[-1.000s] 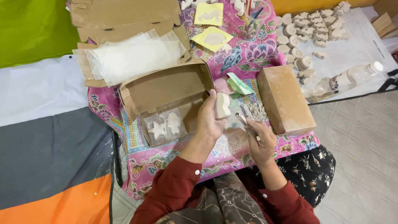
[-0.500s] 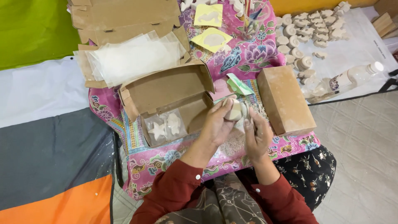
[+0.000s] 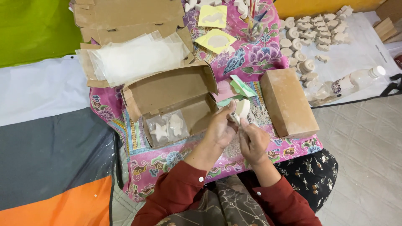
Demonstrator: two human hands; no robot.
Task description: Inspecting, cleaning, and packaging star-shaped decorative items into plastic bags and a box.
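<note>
My left hand (image 3: 220,127) grips a small white plaster shape (image 3: 242,108) above the flowered pink cloth (image 3: 167,161). My right hand (image 3: 252,140) is closed around a thin tool (image 3: 235,119) whose tip touches the shape's lower edge. Pale dust and scrapings (image 3: 259,114) lie on the cloth just beyond both hands. To the left stands an open brown cardboard box (image 3: 167,90) holding two white shapes in clear bags (image 3: 167,127), one of them a star.
A shut brown box (image 3: 289,102) lies right of my hands. Clear bags (image 3: 134,56) and flat cardboard (image 3: 125,16) sit at the back left. Several white plaster pieces (image 3: 312,33) and a bottle (image 3: 349,83) rest on a white sheet at right. Yellow moulds (image 3: 215,39) lie behind.
Both hands came together on the white shape, which tilted as my left hand turned it. My right hand brought the tool against it from below.
</note>
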